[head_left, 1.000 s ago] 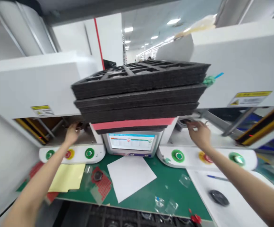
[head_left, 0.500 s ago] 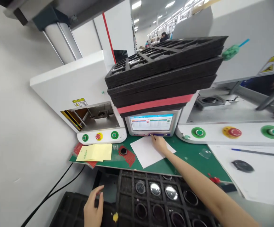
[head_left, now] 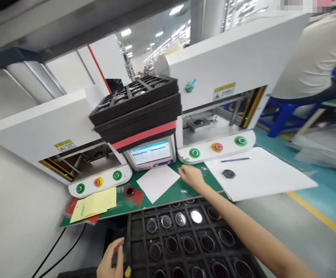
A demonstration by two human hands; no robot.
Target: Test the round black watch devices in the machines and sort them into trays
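On the green worktop [head_left: 198,191], seen from the head camera, the right hand [head_left: 191,177] rests palm down beside a white sheet [head_left: 161,182], its grip loose and holding nothing; small clear plastic bits lie just by its fingers; the left hand [head_left: 110,260] hovers low at the near edge, fingers half curled around nothing, touching the left rim of the black foam tray [head_left: 185,247] that sits below the worktop's front edge; the tray's square cells hold round lens-like parts, some shiny, some dark; a small yellow scrap [head_left: 128,271] lies by the left thumb.

Behind the hands stand two white machines [head_left: 228,58] with a small touchscreen [head_left: 151,153] between them; a stack of black foam trays [head_left: 137,108] with one red layer sits on top of the screen unit and overhangs it, crowding the space above; each machine front carries green buttons [head_left: 194,153] and a red stop button [head_left: 217,146] on yellow; yellow warning labels [head_left: 224,91] are stuck on both housings, their print too small to read.

A yellow paper [head_left: 95,204] lies at the left end over red sheets; a large white sheet [head_left: 260,175] at the right bears a pen [head_left: 236,159] and a dark round part [head_left: 228,173] and juts past the worktop edge; another person [head_left: 315,54] sits at the far right; grey floor lies open to the right.
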